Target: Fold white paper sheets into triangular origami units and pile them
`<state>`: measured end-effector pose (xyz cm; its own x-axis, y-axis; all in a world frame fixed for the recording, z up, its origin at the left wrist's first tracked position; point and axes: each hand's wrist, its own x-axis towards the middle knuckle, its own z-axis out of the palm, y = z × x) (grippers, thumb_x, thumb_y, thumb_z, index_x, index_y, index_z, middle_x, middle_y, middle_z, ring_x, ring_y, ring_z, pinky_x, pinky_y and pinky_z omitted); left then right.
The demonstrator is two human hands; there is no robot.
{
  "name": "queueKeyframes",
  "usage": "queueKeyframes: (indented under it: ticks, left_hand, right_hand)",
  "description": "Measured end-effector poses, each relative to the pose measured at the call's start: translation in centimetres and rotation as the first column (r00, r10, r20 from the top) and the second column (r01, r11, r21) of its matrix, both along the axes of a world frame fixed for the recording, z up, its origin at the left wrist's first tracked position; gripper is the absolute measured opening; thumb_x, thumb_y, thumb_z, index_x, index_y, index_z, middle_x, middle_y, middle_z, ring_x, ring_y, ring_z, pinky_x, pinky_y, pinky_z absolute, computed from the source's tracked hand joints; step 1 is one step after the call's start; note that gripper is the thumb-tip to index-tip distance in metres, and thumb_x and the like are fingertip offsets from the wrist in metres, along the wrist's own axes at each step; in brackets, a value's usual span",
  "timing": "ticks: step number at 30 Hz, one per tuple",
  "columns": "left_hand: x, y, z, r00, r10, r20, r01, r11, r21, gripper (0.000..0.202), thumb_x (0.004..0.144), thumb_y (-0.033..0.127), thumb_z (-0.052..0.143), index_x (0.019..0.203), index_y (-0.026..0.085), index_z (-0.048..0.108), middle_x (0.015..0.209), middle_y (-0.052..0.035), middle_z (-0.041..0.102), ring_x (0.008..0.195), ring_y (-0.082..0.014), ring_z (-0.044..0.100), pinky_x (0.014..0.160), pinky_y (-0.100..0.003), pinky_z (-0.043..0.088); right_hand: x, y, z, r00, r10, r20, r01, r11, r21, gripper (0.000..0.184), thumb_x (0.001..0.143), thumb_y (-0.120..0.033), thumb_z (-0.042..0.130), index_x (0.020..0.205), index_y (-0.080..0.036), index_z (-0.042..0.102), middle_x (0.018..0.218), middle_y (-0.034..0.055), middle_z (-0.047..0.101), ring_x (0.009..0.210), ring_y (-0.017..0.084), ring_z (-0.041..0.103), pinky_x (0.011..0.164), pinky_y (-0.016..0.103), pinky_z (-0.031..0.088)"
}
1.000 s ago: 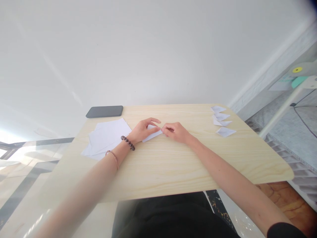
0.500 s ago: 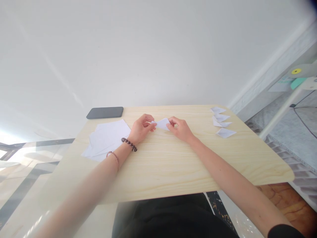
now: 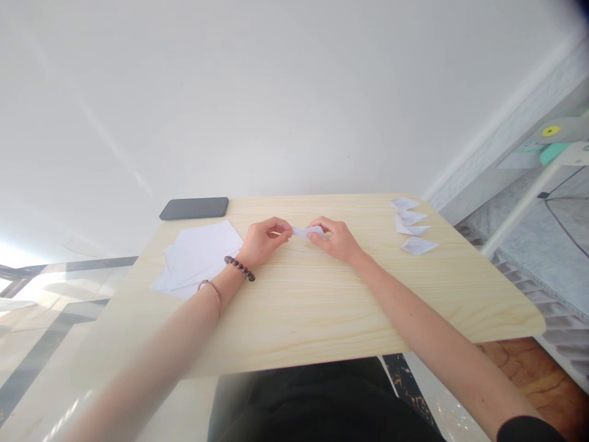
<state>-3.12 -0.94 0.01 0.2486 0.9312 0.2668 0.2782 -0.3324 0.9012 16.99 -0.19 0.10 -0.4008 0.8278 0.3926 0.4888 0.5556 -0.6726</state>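
White paper folded into a small, narrow piece point(image 3: 302, 232) sits directly between the two bare hands, over the middle part of the pale wood-grain bench point(image 3: 294, 307), its long axis running from side to side, roughly along the line joining them. Neither is clearly nearer, since both touch it. The left hand point(image 3: 263, 241), with dark round beads point(image 3: 239, 265) at its wrist, pinches the left tip between thumb and fingertips. The right hand point(image 3: 338, 239) grips the other end, thumb on the near face and fingers curled behind, covering more of the paper. Whether the piece touches the bench cannot be told. Loose white paper sheets point(image 3: 207, 245) lie just beside the left wrist; four white, pointed folded-paper shapes point(image 3: 413, 230) lie in a column well to the right.
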Motion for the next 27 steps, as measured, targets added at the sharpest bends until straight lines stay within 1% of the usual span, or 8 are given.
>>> queueKeyframes:
  ticks: [4, 8, 12, 17, 20, 23, 27]
  left_hand:
    - [0.08, -0.17, 0.2, 0.995, 0.026, -0.091, -0.021, 0.999, 0.05, 0.024, 0.073, 0.038, 0.056, 0.085, 0.017, 0.06, 0.089, -0.0048, 0.063, 0.08, -0.0146, 0.06, 0.072, -0.026, 0.049]
    - [0.07, -0.08, 0.12, 0.997, 0.02, -0.077, -0.014, 0.997, 0.08, 0.023, 0.074, 0.035, 0.056, 0.089, 0.018, 0.057, 0.09, -0.0045, 0.063, 0.079, -0.0144, 0.06, 0.068, -0.025, 0.05]
    - [0.09, -0.12, 0.16, 0.994, 0.025, -0.106, -0.015, 0.996, 0.093, 0.022, 0.075, 0.036, 0.055, 0.086, 0.017, 0.057, 0.088, -0.0045, 0.063, 0.08, -0.0147, 0.06, 0.067, -0.025, 0.05]
    - [0.1, -0.1, 0.22, 0.996, 0.038, -0.082, -0.026, 0.989, 0.143, 0.025, 0.077, 0.037, 0.053, 0.091, 0.017, 0.056, 0.098, -0.0058, 0.061, 0.08, -0.0144, 0.059, 0.06, -0.023, 0.05]
    - [0.02, 0.08, 0.07, 0.992, 0.053, -0.119, -0.033, 0.987, 0.16, 0.025, 0.076, 0.037, 0.054, 0.09, 0.018, 0.059, 0.097, -0.0049, 0.062, 0.08, -0.0142, 0.059, 0.06, -0.023, 0.051]
    - [-0.04, 0.15, 0.05, 0.983, 0.057, -0.173, -0.019, 0.977, 0.211, 0.024, 0.077, 0.038, 0.053, 0.089, 0.019, 0.062, 0.096, -0.0042, 0.062, 0.082, -0.0142, 0.058, 0.061, -0.023, 0.051]
    - [-0.09, 0.06, 0.09, 0.972, 0.029, -0.234, 0.037, 0.961, 0.274, 0.023, 0.077, 0.036, 0.053, 0.088, 0.019, 0.064, 0.101, -0.0054, 0.06, 0.085, -0.0144, 0.057, 0.06, -0.021, 0.05]
  right_hand:
    - [-0.14, -0.14, 0.06, 1.0, -0.002, -0.026, 0.002, 1.0, 0.005, 0.017, 0.076, -0.033, 0.048, 0.08, -0.018, 0.055, 0.076, 0.0005, 0.059, 0.068, 0.012, 0.051, 0.067, 0.023, 0.04]
    - [-0.21, -0.24, 0.05, 1.0, -0.006, -0.008, 0.006, 1.0, 0.001, 0.016, 0.075, -0.033, 0.048, 0.078, -0.018, 0.055, 0.073, -0.0001, 0.058, 0.065, 0.011, 0.05, 0.063, 0.023, 0.039]
    - [-0.17, -0.24, 0.03, 0.999, -0.032, 0.001, 0.032, 0.999, 0.016, 0.016, 0.075, -0.033, 0.048, 0.077, -0.018, 0.054, 0.066, -0.0014, 0.054, 0.06, 0.01, 0.047, 0.058, 0.021, 0.036]
    - [-0.16, -0.27, 0.06, 0.999, -0.034, -0.018, 0.034, 0.999, 0.019, 0.017, 0.075, -0.033, 0.048, 0.078, -0.018, 0.053, 0.068, -0.0011, 0.055, 0.061, 0.01, 0.047, 0.059, 0.021, 0.037]
    - [-0.21, -0.29, 0.03, 0.999, -0.022, -0.023, 0.023, 0.999, 0.03, 0.017, 0.075, -0.034, 0.048, 0.077, -0.018, 0.054, 0.067, -0.0013, 0.055, 0.061, 0.01, 0.047, 0.058, 0.021, 0.037]
    - [-0.27, -0.25, -0.07, 0.999, -0.025, -0.022, 0.026, 0.999, 0.043, 0.017, 0.075, -0.034, 0.048, 0.077, -0.018, 0.054, 0.065, -0.0017, 0.053, 0.059, 0.01, 0.046, 0.057, 0.021, 0.036]
    - [-0.29, -0.21, -0.17, 0.999, -0.04, 0.002, 0.04, 0.998, 0.052, 0.019, 0.076, -0.035, 0.047, 0.077, -0.017, 0.053, 0.062, -0.002, 0.051, 0.057, 0.009, 0.044, 0.055, 0.021, 0.035]
